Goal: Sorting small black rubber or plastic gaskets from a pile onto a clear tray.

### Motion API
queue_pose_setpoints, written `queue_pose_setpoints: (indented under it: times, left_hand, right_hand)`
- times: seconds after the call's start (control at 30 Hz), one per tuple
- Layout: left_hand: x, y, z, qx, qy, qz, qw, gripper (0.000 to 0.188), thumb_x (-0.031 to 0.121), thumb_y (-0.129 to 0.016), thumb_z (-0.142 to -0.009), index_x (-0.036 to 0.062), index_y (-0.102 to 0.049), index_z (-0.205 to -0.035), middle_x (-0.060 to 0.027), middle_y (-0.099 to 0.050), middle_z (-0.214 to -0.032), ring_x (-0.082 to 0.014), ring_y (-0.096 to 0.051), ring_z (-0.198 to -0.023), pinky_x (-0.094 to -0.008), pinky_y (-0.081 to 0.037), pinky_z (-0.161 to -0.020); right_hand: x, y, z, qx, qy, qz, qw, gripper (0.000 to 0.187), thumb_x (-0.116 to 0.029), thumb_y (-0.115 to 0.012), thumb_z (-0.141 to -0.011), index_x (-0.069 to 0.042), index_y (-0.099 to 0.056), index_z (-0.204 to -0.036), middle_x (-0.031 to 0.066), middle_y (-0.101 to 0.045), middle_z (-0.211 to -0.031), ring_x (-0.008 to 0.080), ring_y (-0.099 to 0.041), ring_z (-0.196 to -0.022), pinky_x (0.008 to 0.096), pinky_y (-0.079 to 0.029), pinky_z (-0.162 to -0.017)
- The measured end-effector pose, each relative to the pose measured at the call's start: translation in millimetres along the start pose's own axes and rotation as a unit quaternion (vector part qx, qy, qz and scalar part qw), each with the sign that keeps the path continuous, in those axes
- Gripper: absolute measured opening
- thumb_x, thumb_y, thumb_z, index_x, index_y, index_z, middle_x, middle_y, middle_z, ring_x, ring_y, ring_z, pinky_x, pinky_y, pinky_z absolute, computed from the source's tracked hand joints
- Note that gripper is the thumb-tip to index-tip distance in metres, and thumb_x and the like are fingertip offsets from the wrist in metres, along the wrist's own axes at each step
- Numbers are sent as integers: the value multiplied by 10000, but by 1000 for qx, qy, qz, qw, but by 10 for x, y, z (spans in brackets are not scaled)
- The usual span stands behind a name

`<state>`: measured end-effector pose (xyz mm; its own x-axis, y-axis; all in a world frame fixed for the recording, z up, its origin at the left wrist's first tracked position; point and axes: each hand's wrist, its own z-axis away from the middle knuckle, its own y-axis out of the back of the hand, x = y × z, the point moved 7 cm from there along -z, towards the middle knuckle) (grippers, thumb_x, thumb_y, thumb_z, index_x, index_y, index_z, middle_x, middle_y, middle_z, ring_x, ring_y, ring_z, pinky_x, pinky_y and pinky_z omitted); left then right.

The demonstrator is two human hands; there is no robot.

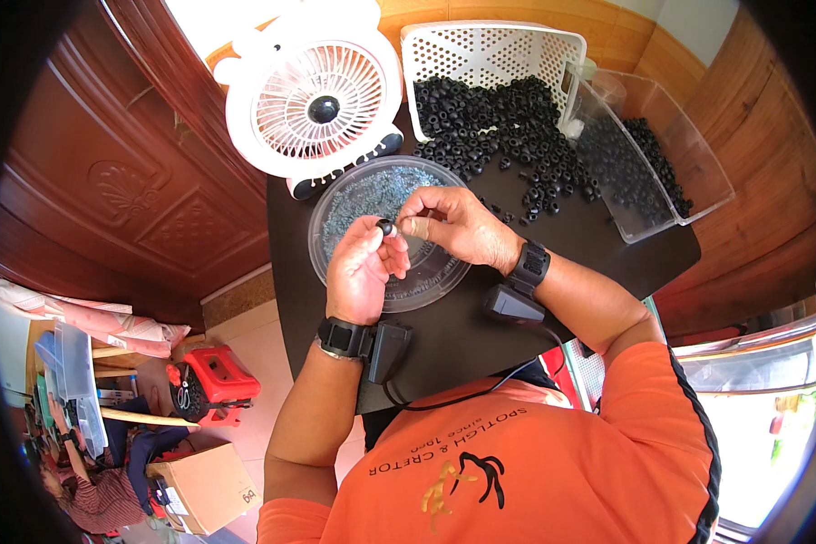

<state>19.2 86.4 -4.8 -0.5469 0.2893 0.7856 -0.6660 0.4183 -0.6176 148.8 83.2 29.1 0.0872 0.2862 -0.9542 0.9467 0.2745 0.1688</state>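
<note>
Over a round clear tray [317, 231], my left hand [358, 267] pinches a small black cap-like part [385, 226] between thumb and fingertips. My right hand [467, 227] comes in close beside that part, its thumb and forefinger pressed together. Whatever the right fingertips may hold is too small to make out. Many tiny bluish clear pieces [367, 195] lie in the tray beneath both hands. Loose black parts [544, 181] of a similar look are spread over the dark table just beyond my right hand.
A white perforated basket [494, 41] lies tipped, spilling black parts. Right of it stands a clear bin [698, 186] with more. A white fan [322, 68] stands behind the tray. Cables run from my wrist devices. At lower left are a red case [222, 376], a carton [213, 485] and another person.
</note>
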Motion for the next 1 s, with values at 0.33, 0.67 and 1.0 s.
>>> queue_pose_setpoints:
  times: [0.33,0.67,1.0]
  left_hand:
    - [24,66,15,57,-6,-16,998,183,212,-506,-916,48,-551,-983,-48,-536,-664,-153,-503,-535,-242,-378,-460]
    - [-55,-37,29,51,25,-105,993,169,199,-540,-901,47,-548,-976,-28,-546,-670,-98,-486,-516,-209,-363,-449]
    - [-18,-75,36,42,15,-208,977,163,194,-529,-891,43,-540,-951,-29,-566,-706,-91,-504,-559,-213,-388,-497]
  right_hand:
    - [42,88,-6,48,-15,-65,997,116,-118,-577,-918,-5,-602,-911,-5,-600,-824,62,-534,-780,236,-467,-726]
    - [-266,70,85,79,60,104,990,78,-94,-613,-881,-20,-618,-904,52,-633,-789,111,-595,-732,265,-486,-664]
    - [-489,55,136,23,195,346,917,66,-80,-626,-832,-39,-618,-884,89,-608,-789,259,-611,-730,344,-489,-646]
